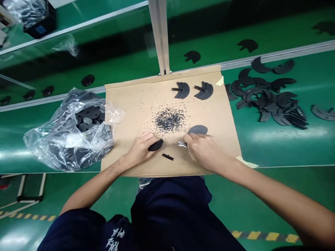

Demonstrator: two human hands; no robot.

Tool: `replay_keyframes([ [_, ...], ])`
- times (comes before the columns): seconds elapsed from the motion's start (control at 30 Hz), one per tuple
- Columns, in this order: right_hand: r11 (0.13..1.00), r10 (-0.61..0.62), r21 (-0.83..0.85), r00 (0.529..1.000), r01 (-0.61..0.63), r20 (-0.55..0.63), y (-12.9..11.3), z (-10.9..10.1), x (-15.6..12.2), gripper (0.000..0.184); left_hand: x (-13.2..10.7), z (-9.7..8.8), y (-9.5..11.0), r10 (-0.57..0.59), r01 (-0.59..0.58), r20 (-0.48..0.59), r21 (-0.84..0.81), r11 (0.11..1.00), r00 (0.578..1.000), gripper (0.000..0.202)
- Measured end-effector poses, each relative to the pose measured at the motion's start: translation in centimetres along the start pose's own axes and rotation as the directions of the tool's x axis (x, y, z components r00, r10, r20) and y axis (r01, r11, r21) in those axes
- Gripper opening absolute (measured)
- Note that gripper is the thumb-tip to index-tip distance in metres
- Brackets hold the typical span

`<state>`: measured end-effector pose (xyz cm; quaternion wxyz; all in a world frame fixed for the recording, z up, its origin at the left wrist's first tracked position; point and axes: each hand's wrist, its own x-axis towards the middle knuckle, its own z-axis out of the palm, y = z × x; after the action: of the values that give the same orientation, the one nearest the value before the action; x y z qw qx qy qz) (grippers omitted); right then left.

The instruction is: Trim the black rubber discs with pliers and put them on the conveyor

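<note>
My left hand [143,146] is closed on a black disc-shaped plastic part [155,145], held tilted above the cardboard sheet [125,104]. Opposite it, my right hand [202,150] grips small metal cutting pliers [181,144], their jaws pointing left; the handles are hidden in the palm. Just beyond the right hand lies a dark grey disc [198,129]. A short black strip [168,157] rests on the cardboard between the hands. Farther up is a scattered pile of tiny black bits [169,120]. Two black fan-shaped parts [182,90] with stems lie near the far edge.
At left, a clear plastic bag [68,136] holds several black discs. A heap of black curved pieces [272,94] covers the green bench at right. An upright metal post [160,38] and glossy green panel stand behind the cardboard. A black bin [40,26] is at upper left.
</note>
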<state>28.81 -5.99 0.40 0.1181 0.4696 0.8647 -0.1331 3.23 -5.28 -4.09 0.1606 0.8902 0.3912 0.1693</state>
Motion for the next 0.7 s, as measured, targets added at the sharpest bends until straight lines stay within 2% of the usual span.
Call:
replay_keyframes([
  [0.13,0.975,-0.174,0.120,0.979,0.187,-0.111,-1.6,2.5,-0.4,0.015,-0.5,-0.1,0.4,0.060,-0.055,0.089,-0.055,0.997,0.994,0.022],
  [0.2,0.967,-0.234,0.061,0.957,0.247,-0.174,-2.9,4.0,-0.6,0.012,-0.7,0.5,0.9,0.112,-0.105,0.152,-0.054,0.993,0.982,0.024],
  [0.27,0.971,-0.234,-0.016,0.932,0.239,-0.276,-3.5,5.7,-0.6,0.019,-0.9,1.4,1.3,0.154,-0.149,0.211,-0.040,0.988,0.965,0.021],
  [0.3,0.971,-0.232,-0.035,0.906,0.235,-0.354,-3.3,6.4,-0.4,0.024,-0.8,1.9,1.3,0.161,-0.158,0.223,-0.030,0.987,0.961,0.019],
  [0.37,0.964,-0.248,-0.046,0.818,0.263,-0.519,-2.2,7.2,0.4,0.029,-0.1,2.0,0.8,0.196,-0.210,0.252,0.027,0.977,0.948,0.018],
  [0.43,0.934,-0.289,-0.014,0.735,0.356,-0.613,-0.6,7.1,1.4,0.025,1.0,-0.1,-0.2,0.225,-0.253,0.195,0.131,0.959,0.955,0.021],
  [0.47,0.919,-0.302,0.001,0.705,0.395,-0.642,0.2,6.6,1.8,0.025,1.7,-2.1,-0.8,0.228,-0.245,0.103,0.201,0.948,0.968,0.021],
  [0.5,0.905,-0.307,0.015,0.677,0.425,-0.670,0.8,6.1,2.1,0.021,2.3,-5.0,-1.3,0.250,-0.232,-0.039,0.264,0.936,0.967,0.019],
  [0.53,0.892,-0.312,0.023,0.651,0.452,-0.692,1.3,5.5,2.4,0.018,3.0,-8.4,-1.8,0.243,-0.144,-0.260,0.347,0.927,0.935,0.015],
  [0.57,0.883,-0.315,0.029,0.636,0.469,-0.705,1.6,4.9,2.6,0.016,3.8,-12.3,-2.3,0.231,-0.006,-0.509,0.406,0.914,0.829,0.016],
  [0.63,0.875,-0.318,0.036,0.630,0.483,-0.709,1.7,4.1,3.2,0.014,5.8,-20.9,-3.7,0.190,0.160,-0.713,0.393,0.906,0.675,0.021],
  [0.7,0.883,-0.308,0.049,0.656,0.467,-0.688,1.4,3.8,4.1,0.014,8.4,-29.0,-5.7,0.171,0.291,-0.865,0.336,0.896,0.472,0.026],
])
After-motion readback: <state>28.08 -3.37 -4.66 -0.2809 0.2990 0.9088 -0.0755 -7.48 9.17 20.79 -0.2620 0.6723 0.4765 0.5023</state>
